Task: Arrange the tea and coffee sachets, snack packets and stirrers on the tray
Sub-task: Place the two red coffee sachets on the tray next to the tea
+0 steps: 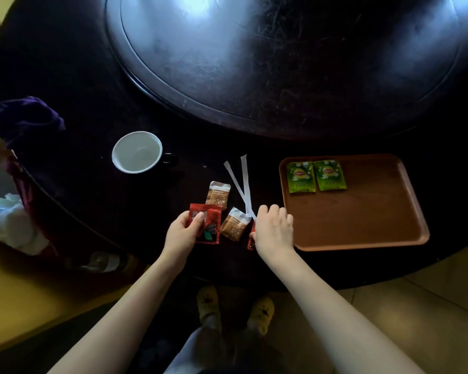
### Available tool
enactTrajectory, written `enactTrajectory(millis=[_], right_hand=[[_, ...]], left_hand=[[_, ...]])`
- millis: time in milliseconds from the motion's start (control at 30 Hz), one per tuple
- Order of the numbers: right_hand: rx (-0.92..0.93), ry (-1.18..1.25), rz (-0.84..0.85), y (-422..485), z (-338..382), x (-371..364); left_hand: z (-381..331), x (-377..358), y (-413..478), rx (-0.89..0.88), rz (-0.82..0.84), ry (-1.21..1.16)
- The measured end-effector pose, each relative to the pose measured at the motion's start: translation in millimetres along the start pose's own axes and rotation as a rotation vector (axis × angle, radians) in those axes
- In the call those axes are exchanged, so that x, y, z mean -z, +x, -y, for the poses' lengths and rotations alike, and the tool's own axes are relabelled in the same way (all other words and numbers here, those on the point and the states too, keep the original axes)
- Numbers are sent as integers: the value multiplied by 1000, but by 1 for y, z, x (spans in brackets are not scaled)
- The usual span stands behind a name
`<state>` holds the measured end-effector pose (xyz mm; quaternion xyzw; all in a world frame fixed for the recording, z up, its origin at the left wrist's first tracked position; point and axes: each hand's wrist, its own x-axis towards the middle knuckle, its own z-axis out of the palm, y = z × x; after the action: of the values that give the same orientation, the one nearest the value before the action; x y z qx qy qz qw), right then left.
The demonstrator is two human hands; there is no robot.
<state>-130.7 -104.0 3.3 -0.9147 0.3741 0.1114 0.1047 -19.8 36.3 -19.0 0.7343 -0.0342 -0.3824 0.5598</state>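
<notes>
A brown tray (pixel 362 220) lies on the dark table at the right, with two green tea sachets (pixel 301 177) (pixel 329 175) side by side in its far left corner. My left hand (pixel 183 230) grips a red snack packet (pixel 206 225). My right hand (pixel 274 229) covers a second red packet (pixel 251 240), of which only an edge shows; its fingers curl down over it. Between my hands lies a tan coffee sachet (pixel 234 224), with another tan coffee sachet (pixel 218 194) farther back. Two white paper-wrapped stirrers (pixel 242 184) lie crossed just left of the tray.
A white cup (pixel 137 152) with a dark handle stands at the left of the table. A large round turntable (pixel 281 63) fills the far middle. Purple cloth (pixel 30 120) and white bags (pixel 8 220) sit beyond the table's left edge. My feet in yellow slippers (pixel 235 306) show below.
</notes>
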Motion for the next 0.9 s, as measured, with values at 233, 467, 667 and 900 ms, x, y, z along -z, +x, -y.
enactTrajectory(millis=[233, 467, 667, 900], right_hand=[[36, 67, 70, -1, -11, 5], [-85, 487, 174, -9, -29, 36], [-124, 988, 160, -37, -40, 67], [-241, 1249, 169, -66, -58, 71]], left_hand=[[-6, -1, -1, 26, 64, -91], [-12, -1, -7, -8, 155, -86], [-25, -11, -11, -18, 251, -123], [-40, -31, -14, 68, 438, -162]])
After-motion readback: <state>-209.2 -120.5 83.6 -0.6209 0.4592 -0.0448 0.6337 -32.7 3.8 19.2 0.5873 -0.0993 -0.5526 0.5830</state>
